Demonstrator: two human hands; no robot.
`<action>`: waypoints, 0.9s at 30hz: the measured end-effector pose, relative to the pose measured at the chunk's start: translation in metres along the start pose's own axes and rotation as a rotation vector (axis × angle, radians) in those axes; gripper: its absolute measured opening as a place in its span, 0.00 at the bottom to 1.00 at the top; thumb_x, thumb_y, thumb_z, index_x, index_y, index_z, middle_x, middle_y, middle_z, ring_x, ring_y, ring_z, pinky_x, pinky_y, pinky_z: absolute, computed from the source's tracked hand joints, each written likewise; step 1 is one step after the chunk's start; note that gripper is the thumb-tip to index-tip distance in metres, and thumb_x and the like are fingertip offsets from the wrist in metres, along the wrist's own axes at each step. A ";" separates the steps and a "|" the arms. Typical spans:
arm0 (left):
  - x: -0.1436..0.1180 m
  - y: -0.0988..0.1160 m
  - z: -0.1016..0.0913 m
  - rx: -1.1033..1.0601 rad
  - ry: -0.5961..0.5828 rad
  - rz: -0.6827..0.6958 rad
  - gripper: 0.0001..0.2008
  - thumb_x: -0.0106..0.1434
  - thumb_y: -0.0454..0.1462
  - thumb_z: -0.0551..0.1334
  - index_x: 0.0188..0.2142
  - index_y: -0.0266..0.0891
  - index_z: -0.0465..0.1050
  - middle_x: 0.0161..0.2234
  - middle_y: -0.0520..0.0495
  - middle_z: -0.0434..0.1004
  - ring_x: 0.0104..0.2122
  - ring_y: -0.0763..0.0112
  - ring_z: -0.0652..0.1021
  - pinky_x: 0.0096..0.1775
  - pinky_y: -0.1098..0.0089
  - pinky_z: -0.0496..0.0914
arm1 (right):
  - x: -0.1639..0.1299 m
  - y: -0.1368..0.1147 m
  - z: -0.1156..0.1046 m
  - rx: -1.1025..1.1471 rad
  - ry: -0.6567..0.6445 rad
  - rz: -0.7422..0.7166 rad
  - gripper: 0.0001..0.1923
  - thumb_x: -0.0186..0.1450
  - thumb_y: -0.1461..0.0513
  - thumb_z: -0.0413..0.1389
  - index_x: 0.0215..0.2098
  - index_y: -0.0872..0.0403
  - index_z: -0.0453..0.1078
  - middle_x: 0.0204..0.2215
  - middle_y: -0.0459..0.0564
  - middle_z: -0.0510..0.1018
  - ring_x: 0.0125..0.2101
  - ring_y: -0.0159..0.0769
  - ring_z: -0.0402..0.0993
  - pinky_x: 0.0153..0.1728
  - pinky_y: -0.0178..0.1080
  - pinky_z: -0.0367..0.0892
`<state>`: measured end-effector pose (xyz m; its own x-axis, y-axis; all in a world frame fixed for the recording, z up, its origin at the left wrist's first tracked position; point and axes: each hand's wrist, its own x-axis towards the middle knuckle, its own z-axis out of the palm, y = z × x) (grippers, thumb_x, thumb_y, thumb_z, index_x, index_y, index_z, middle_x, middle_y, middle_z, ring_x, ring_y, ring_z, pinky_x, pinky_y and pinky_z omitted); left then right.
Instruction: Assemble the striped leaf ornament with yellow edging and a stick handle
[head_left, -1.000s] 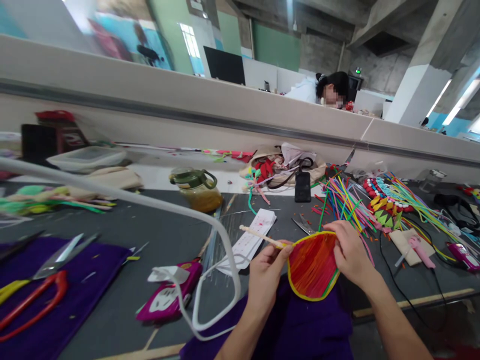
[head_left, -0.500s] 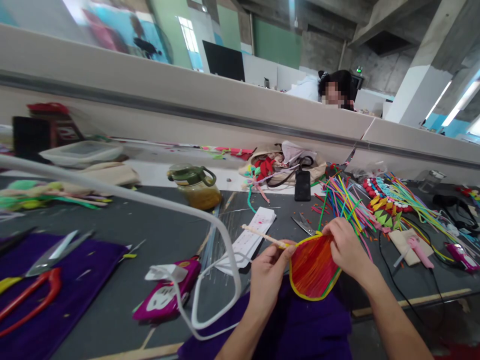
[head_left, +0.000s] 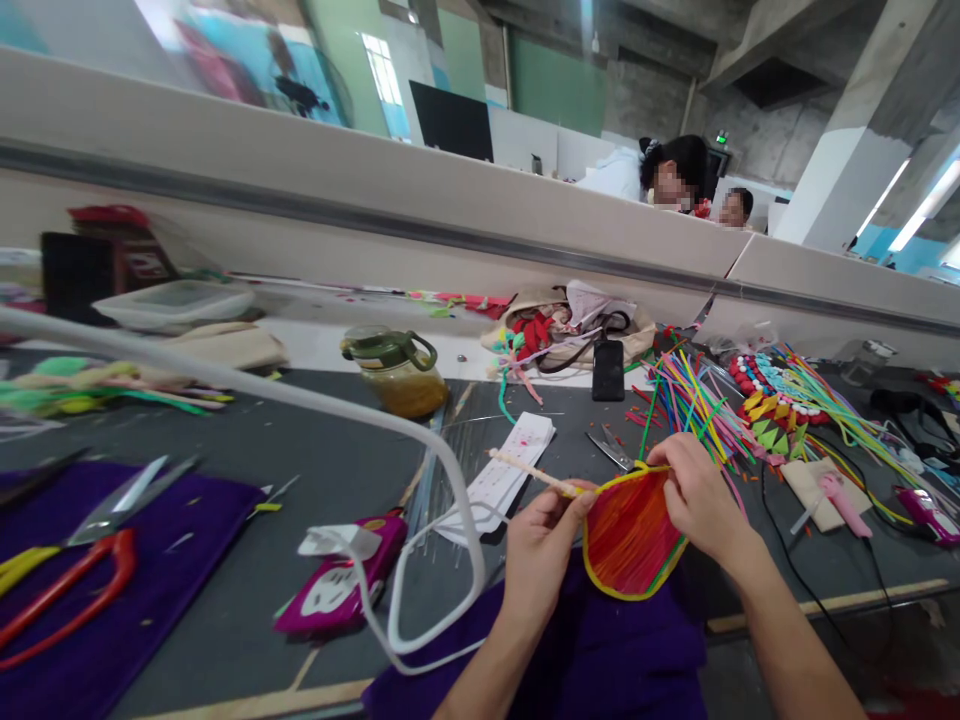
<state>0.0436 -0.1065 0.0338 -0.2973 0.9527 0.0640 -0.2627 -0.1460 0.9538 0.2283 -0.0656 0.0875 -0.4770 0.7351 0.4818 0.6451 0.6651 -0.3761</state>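
Note:
Held up over purple cloth is a rounded, petal-like craft piece [head_left: 630, 540], red and orange with a fuzzy yellow rim and some green along its lower right side. It looks made of pipe cleaners. My left hand [head_left: 541, 545] is closed on its left corner, where a pale, thin stem [head_left: 521, 466] sticks out to the upper left. The fingers of my right hand [head_left: 694, 492] pinch the upper right edge, hiding part of the rim. Just behind, loose pipe cleaners [head_left: 701, 405] lie in a bright heap, with small scissors [head_left: 611, 448] beside them.
A white bent tube [head_left: 442, 470] crosses the left foreground. Red-handled scissors [head_left: 112, 555] rest on purple cloth [head_left: 187, 590]. Also on the table are a magenta tissue pack [head_left: 352, 580], a green-lidded jar [head_left: 397, 375], a phone [head_left: 608, 370] and a pink glue gun [head_left: 844, 505]. People sit beyond the partition [head_left: 450, 210].
The view has shifted slightly, so table things appear a little further right. My hands keep the same hold on the craft piece. A second person's head now shows beyond the partition.

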 end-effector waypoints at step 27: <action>-0.002 0.001 0.001 0.009 0.011 -0.003 0.10 0.52 0.41 0.69 0.30 0.35 0.79 0.27 0.47 0.79 0.28 0.67 0.76 0.32 0.71 0.71 | 0.010 -0.014 0.004 -0.111 -0.142 -0.085 0.15 0.55 0.75 0.46 0.34 0.53 0.65 0.34 0.51 0.70 0.38 0.41 0.63 0.41 0.42 0.61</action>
<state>0.0447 -0.1085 0.0344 -0.3069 0.9500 0.0582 -0.2549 -0.1409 0.9567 0.2119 -0.0672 0.0941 -0.6074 0.6929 0.3885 0.6567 0.7132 -0.2453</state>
